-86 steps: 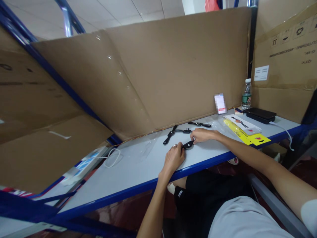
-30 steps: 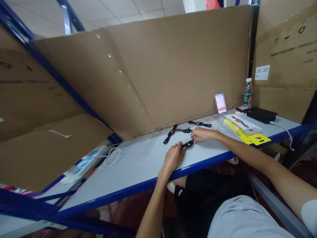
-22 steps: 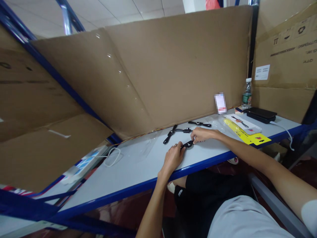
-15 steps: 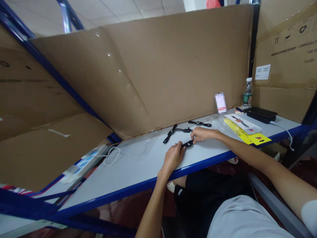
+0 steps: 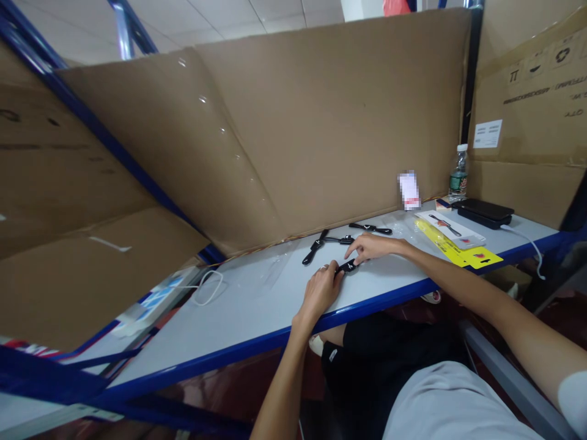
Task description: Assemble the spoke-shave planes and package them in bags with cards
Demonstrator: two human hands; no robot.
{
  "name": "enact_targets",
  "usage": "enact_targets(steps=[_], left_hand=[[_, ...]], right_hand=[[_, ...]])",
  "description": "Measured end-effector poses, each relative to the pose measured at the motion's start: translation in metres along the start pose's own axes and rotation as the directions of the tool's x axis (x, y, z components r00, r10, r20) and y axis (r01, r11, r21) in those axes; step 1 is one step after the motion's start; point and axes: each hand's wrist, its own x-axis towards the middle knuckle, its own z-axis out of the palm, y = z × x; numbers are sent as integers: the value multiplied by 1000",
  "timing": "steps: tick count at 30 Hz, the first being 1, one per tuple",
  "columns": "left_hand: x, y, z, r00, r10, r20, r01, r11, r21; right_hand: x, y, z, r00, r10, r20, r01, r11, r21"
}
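Note:
A black spokeshave (image 5: 347,266) with a small bright metal part at its middle lies between my two hands, low over the worktop (image 5: 257,311). My left hand (image 5: 322,286), with a ring on one finger, is closed round its left handle. At the other end my right hand (image 5: 372,245) has its lower fingers on the right handle, mostly hiding it. Its index finger reaches out above the tool's middle. Behind the hands lie more black spokeshaves: one tilted (image 5: 315,247), one partly behind my right hand (image 5: 338,239), and one farther back (image 5: 370,228).
Cardboard panels (image 5: 330,122) wall in the worktop. At the right are a yellow package (image 5: 441,243), a white card with a tool picture (image 5: 449,227), a black case (image 5: 485,212) with a white cable, and a water bottle (image 5: 458,174). Another white cable (image 5: 211,287) loops at left.
My right index finger has lifted off the right end and stretched left over the spokeshave's middle. My left hand keeps its hold, and the other tools lie as before.

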Motion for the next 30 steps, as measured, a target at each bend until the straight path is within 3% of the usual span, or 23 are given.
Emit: enact_targets(steps=[11,18,30], left_hand=[[0,-1,3,1000,8,-20,-8,1000,2],[0,-2,3,1000,16,-21,-16,1000,1],[1,-2,3,1000,10,-24,-10,1000,-9]], right_hand=[[3,3,7,999,-47,27,46,998,53],[2,8,7,996,-11,87,-7,979,204],[3,1,8,999,-38,33,35,994,104]])
